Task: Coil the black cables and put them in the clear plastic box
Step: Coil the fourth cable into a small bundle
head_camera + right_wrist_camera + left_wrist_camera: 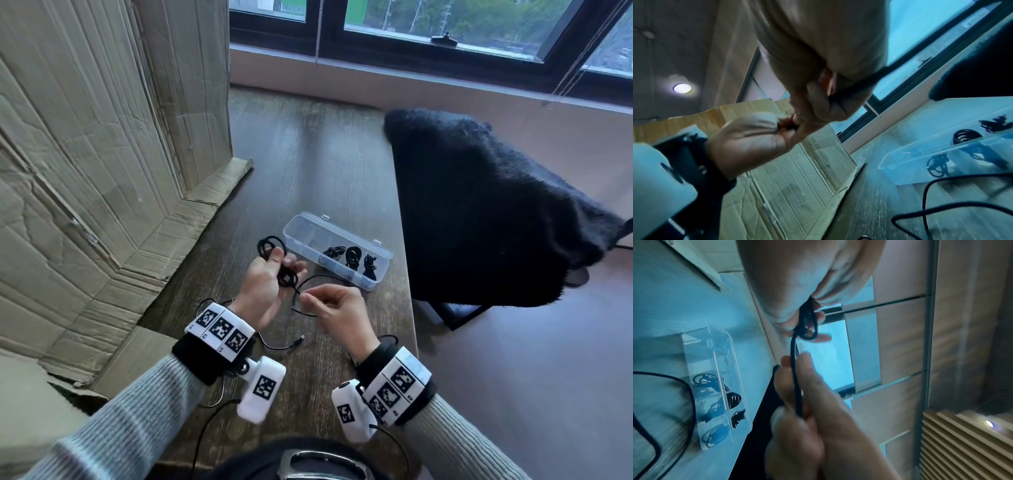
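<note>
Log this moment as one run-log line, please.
left hand: grips coiled black cable | right hand: pinches its free end | clear plastic box: open on table, coiled cables inside | step: coiling

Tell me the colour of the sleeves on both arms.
Light grey ribbed knit sleeves, clearest in the head view.

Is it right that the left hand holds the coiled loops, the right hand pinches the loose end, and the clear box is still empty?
Not quite: the clear box already holds several coiled cables, as the head view shows. The left hand does hold the loops, and the right hand pinches the loose end.
</note>
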`<state>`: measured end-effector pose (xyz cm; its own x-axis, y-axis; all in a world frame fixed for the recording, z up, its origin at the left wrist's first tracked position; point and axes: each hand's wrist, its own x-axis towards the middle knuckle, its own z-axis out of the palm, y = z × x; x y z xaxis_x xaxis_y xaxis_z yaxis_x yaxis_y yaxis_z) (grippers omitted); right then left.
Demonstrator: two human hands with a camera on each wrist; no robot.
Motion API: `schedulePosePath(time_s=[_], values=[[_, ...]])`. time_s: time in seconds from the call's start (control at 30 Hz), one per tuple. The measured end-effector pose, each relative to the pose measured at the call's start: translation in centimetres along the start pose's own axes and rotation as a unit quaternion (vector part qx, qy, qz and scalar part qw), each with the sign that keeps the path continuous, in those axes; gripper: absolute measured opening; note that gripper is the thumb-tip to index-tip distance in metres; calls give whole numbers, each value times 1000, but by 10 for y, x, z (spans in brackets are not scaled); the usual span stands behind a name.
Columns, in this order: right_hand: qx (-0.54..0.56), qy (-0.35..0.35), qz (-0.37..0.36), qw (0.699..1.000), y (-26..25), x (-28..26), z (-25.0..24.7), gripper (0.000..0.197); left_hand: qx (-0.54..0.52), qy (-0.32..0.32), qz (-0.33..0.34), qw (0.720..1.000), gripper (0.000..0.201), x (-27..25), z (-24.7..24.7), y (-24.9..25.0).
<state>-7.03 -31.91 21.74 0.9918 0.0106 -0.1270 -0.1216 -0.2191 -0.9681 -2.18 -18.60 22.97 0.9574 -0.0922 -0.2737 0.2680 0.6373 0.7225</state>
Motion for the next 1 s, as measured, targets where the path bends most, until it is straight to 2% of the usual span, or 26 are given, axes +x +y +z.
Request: schedulePosePath(time_s=[0.1,0.17,0.23,0.27,0.43,0.47,0.57,0.6,0.63,0.7,0.87,0.93,1.0], values=[[-67,-95,5,993,-3,-2,-16,15,73,5,36,997,24,8,-13,3],[-142,-116,-15,983,-10,-2,-30,15,168,-21,36,985,16,9,-22,0],[-212,-122,-45,969,-18,-2,-42,14,277,-75,27,957,9,8,-29,-5],[-235,-119,-61,963,-22,-3,-47,14,331,-99,23,938,10,7,-32,-8],[-256,-73,-124,956,-25,-3,-60,7,512,-196,-9,836,53,-2,-37,-8],[-248,-52,-134,958,-23,-3,-61,7,537,-227,-12,812,51,-5,-35,-7],[-215,-6,-145,966,-17,-3,-58,8,653,-277,19,705,34,-10,-26,-2],[-204,3,-146,968,-15,-3,-58,8,669,-276,26,690,29,-9,-24,-1],[-195,8,-143,970,-13,-3,-57,8,669,-274,22,691,25,-9,-23,1],[-172,3,-123,977,-12,-1,-57,6,644,-276,4,714,23,-8,-24,2],[-104,-10,-90,990,-8,6,-58,8,518,-262,-36,813,32,-7,-32,0],[-71,9,-80,994,-3,8,-57,6,459,-275,-43,844,33,-8,-32,-2],[-20,36,-48,998,3,10,-53,5,359,-282,-59,888,30,-11,-30,-1]])
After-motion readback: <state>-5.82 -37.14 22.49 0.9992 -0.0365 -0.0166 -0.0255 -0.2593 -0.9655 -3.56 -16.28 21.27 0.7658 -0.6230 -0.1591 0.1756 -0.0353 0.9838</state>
